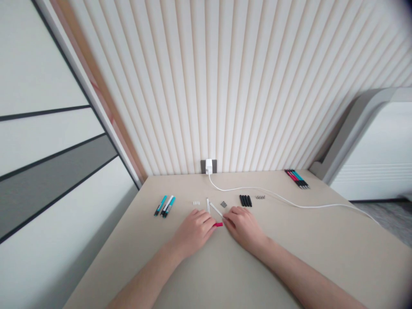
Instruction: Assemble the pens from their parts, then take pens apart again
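Note:
My left hand (pixel 195 231) lies on the beige table (pixel 180 262), its fingertips pinching the left end of a short red tube (pixel 218 224). My right hand (pixel 244 227) is close by, its fingertips at the lower end of a thin white rod (pixel 216 209) that slants up and to the left. A second thin white piece (pixel 208 205) lies just beyond the rod. Both hands are near the table's middle, and they hide part of the red tube's surroundings.
Along the table lie teal-and-white pens (pixel 165 206), small white parts (pixel 196 203), grey parts (pixel 223 204), black tubes (pixel 245 200), small metal parts (pixel 260 197) and a bundle of pens (pixel 296 178). A white charger (pixel 209 166) feeds a cable (pixel 289 201) across the back.

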The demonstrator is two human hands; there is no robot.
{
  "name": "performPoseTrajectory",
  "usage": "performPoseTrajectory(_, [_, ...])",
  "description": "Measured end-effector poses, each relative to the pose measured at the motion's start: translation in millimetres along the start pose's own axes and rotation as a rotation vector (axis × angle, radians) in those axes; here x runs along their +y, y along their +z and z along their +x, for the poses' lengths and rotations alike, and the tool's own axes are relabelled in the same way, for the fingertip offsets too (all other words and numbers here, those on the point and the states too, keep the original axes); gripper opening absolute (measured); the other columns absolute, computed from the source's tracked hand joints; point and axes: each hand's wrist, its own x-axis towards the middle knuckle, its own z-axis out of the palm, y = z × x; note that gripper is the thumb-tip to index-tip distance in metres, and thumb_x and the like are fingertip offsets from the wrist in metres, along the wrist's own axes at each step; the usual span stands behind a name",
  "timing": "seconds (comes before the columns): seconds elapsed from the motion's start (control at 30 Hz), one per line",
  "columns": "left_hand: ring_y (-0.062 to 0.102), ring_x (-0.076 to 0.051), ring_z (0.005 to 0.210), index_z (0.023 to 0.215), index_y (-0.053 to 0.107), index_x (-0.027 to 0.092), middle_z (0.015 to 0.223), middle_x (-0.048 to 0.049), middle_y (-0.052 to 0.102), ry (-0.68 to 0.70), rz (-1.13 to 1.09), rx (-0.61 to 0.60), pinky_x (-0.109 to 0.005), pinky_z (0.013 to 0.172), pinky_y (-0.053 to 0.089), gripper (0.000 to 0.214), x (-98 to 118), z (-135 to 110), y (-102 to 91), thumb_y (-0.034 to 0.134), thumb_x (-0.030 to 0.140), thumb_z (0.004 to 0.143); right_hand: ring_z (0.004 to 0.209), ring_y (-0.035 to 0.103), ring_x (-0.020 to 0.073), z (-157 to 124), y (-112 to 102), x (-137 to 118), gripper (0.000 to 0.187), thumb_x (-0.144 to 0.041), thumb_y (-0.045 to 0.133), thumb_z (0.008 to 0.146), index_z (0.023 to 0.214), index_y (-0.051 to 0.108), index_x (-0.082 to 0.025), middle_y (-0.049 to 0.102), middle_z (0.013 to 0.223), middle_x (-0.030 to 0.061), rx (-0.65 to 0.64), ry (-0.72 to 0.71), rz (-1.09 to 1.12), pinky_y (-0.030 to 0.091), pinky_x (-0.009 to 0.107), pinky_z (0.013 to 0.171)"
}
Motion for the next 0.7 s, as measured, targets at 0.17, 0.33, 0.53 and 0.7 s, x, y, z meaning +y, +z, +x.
performPoseTrajectory(0.17, [0.056,-0.02,0.088,0.092,0.06,0.017,0.092,-0.0047,0.062,-0.022,-0.026,0.007,-0.036,0.083,0.043,0.017,0,0,-0.5,0.045,0.025,0.097,0.085,0.061,0.0188,-1,-2,-2,0.026,-0.026,0.047,0.095,0.083,0.071,-0.021,0.067,0.084,0.0053,-0.018,0.089,-0.054,0.039,0.028,0.079])
performPoseTrajectory(0.33, [0.057,-0.02,0.091,0.095,0.059,0.018,0.095,-0.0047,0.062,-0.04,-0.045,0.011,-0.036,0.085,0.045,0.014,0,0,1.4,0.046,0.024,0.097,0.077,0.063,0.018,-2,0,-3,0.024,-0.027,0.048,0.094,0.083,0.069,-0.021,0.068,0.084,0.0046,-0.009,0.222,-0.003,0.039,0.027,0.069])
performPoseTrajectory(0.53, [0.057,-0.02,0.09,0.092,0.057,0.018,0.094,-0.0044,0.062,-0.068,-0.073,0.016,-0.036,0.084,0.046,0.012,2,2,0.9,0.047,0.022,0.096,0.081,0.061,0.0154,0,6,-4,0.024,-0.02,0.046,0.093,0.09,0.07,-0.022,0.065,0.085,0.0035,-0.009,0.084,0.164,0.041,0.023,0.072])
performPoseTrajectory(0.7, [0.058,-0.021,0.095,0.094,0.056,0.019,0.099,-0.0052,0.063,-0.046,-0.097,0.044,-0.037,0.087,0.046,0.008,3,2,-1.1,0.048,0.02,0.095,0.083,0.06,0.0153,-1,9,-2,0.025,-0.016,0.048,0.09,0.102,0.069,-0.022,0.062,0.089,0.004,0.003,0.056,0.203,0.042,0.024,0.075])
